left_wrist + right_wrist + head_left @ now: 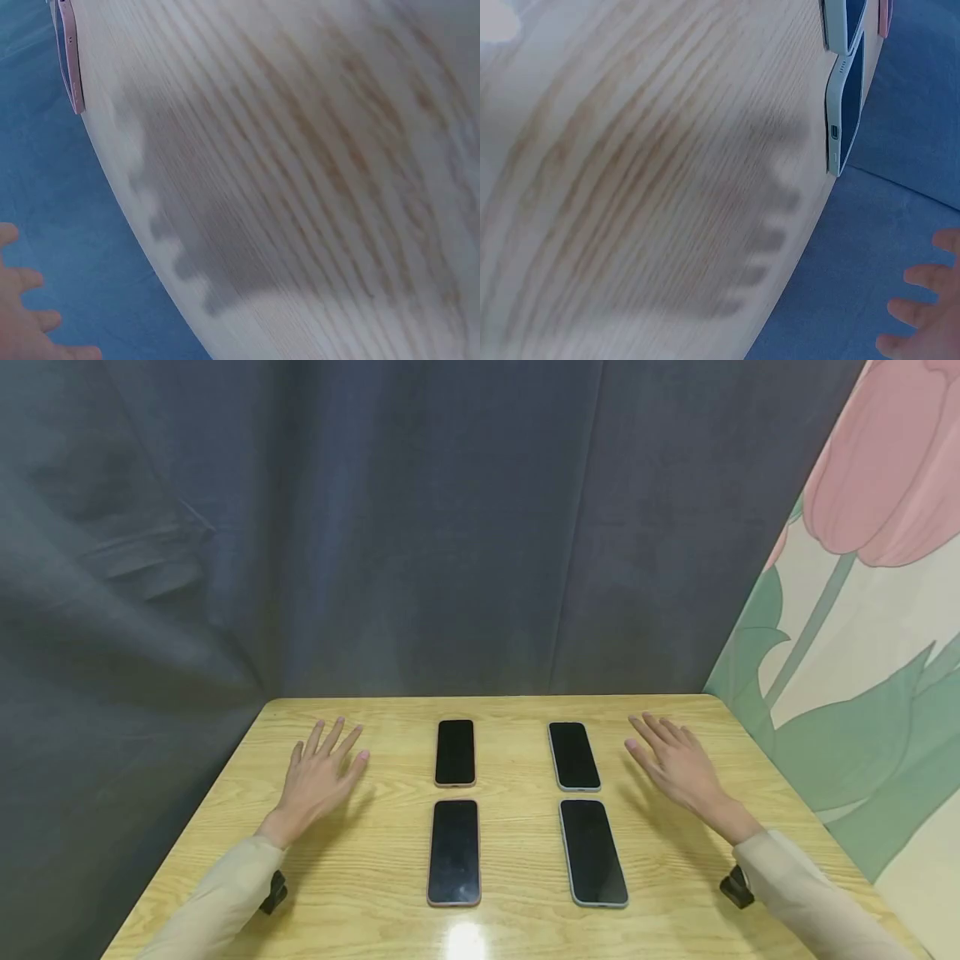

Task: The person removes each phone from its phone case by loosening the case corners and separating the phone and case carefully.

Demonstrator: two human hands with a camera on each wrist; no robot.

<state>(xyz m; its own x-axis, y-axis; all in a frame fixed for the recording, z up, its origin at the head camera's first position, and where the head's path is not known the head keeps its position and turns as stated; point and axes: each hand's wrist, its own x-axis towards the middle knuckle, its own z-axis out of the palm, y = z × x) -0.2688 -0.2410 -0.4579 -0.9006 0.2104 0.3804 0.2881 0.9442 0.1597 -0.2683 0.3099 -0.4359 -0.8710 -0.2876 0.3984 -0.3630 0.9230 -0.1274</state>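
Note:
Two pairs of smartphones lie screen up and dark on the table. In the head view the left pair, a far phone (455,753) and a near phone (454,853), has pinkish edges. Pale bluish edges frame the right pair, a far phone (574,757) and a near phone (593,853). My left hand (318,781) hovers left of the phones, fingers spread and holding nothing. To the right of them, my right hand (678,768) is likewise spread above the table and holds nothing. Both hands cast shadows on the wood in the wrist views.
The light wooden table (517,935) ends at a dark blue curtain (450,527) behind and to the left. A wall with a painted tulip (877,468) borders the right side. Small black devices sit under both wrists.

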